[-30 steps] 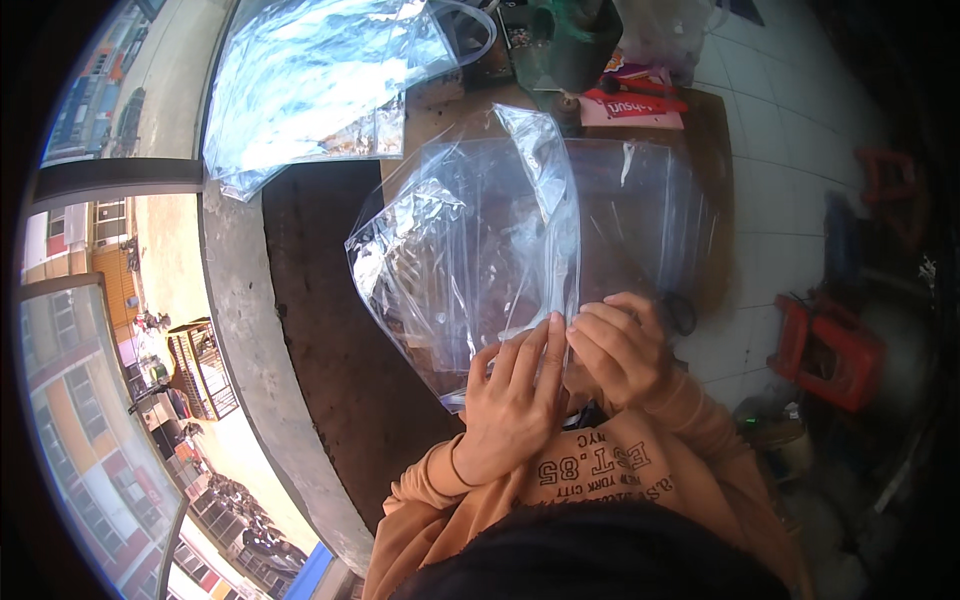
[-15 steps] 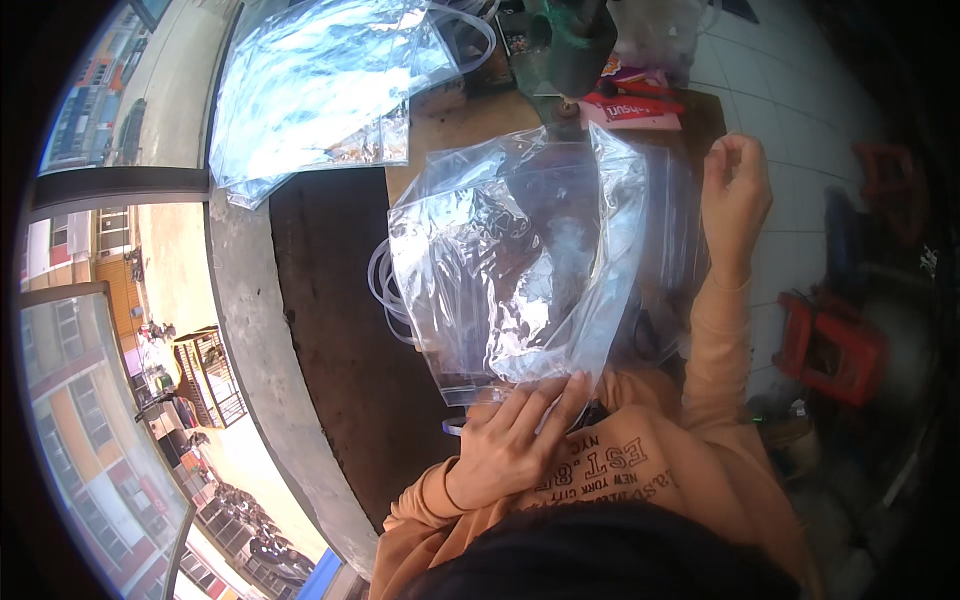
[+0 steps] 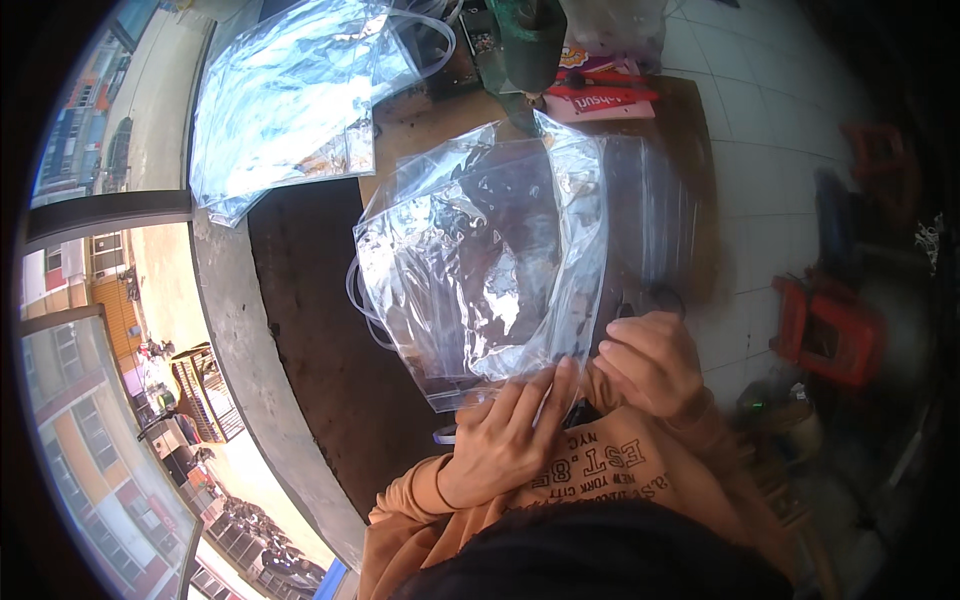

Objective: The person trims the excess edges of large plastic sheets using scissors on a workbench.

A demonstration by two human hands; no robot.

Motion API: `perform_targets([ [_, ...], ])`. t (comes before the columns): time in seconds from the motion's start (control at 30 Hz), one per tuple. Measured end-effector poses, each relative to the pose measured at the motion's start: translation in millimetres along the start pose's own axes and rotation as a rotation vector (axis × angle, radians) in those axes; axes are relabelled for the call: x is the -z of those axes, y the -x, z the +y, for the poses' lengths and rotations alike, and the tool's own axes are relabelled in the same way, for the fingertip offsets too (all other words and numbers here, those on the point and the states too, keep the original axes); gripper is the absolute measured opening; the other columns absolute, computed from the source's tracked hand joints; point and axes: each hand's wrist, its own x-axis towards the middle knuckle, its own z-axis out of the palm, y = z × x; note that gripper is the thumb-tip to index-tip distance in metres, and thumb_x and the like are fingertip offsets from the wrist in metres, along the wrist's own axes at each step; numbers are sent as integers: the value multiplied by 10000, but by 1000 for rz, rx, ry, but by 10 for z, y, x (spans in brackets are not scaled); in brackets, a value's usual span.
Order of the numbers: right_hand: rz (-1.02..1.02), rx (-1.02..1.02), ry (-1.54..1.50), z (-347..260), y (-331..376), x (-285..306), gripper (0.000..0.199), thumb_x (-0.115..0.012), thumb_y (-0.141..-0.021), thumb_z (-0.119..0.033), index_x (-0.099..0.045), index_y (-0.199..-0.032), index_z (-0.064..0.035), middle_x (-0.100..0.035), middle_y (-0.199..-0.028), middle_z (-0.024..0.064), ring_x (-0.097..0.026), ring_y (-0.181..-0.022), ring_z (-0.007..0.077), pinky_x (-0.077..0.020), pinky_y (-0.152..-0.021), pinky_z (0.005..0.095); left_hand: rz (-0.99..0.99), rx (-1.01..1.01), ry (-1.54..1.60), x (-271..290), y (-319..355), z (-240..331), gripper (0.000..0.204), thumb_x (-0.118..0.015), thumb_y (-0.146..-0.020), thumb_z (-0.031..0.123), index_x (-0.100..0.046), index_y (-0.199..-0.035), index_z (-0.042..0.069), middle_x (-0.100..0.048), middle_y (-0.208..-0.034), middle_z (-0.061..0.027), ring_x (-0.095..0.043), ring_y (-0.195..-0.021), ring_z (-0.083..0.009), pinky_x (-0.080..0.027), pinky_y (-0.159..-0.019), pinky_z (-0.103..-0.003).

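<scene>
A clear, shiny plastic bag (image 3: 500,265) lies over the work surface before me, its near edge close to my body. Gripping that edge, my left hand (image 3: 505,435) has its fingers on top of the plastic, while its thumb is hidden. My right hand (image 3: 655,365) is just beside the bag's near right corner, fingers curled and pinched together. Whatever may be between those fingertips is too small to see. Small dark marks show on the plastic near my left fingertips. Clear tubing (image 3: 360,300) loops out from under the bag's left side.
More clear plastic bags (image 3: 290,110) are piled at the far left. A dark green container (image 3: 527,45) and a pink packet with a red tool (image 3: 600,95) stand at the back of the wooden table (image 3: 700,150). A red stool (image 3: 830,330) is on the tiled floor at right.
My right hand has come down and inward from its raised place at the far right to the bag's near corner. My left hand keeps its hold. The whole view has shifted slightly.
</scene>
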Motion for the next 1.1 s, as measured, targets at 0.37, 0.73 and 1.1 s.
perform_targets([
  [0.37, -71, 178, 49, 45, -55, -88, 190, -622, -733, -69, -625, -899, 24, -585, -935, 98, -594, -849, 210, -506, -724, 322, -24, 31, -16, -25, 40, 41, 552, -554, -617, 139, -554, -1142, -32, -588, -975, -38, -556, -719, -83, -351, -554, -178],
  [0.73, -2, -179, -52, 286, -98, -287, 169, -587, -767, 11, -591, -933, 42, -560, -985, 123, -590, -830, 212, -493, -739, 330, -32, 14, 5, -30, 45, 37, 563, -575, -628, 139, -540, -1163, -32, -572, -970, -51, -545, -708, -101, -414, -539, -188],
  [1.1, 205, -914, -731, 835, -232, -529, 291, -586, -839, -33, -544, -1108, 71, -586, -861, 49, -547, -694, 83, -457, -634, 197, -180, -72, 274, -101, 60, 45, 620, -668, -718, 411, -547, -1167, 2, -566, -1030, -102, -574, -860, -181, -477, -780, -347],
])
